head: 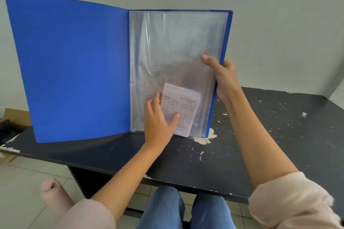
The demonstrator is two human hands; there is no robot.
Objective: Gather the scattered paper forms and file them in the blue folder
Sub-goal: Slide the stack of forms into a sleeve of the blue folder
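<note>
The blue folder (74,69) stands open and upright on the black table (279,135), its clear plastic sleeves (178,46) on the right half. A small stack of white paper forms (183,109) with printed lines and handwriting sits at the bottom of the front sleeve. My left hand (158,124) presses on the stack's left side, thumb across the paper, fingers at its edge. My right hand (223,78) grips the right edge of the sleeves and back cover, thumb in front.
The table has chipped paint and a pale bare patch (204,138) by the folder's lower corner. A cardboard box (13,119) is on the floor at the left, and a pink bottle (54,193) stands near my knees. A wall stands close behind.
</note>
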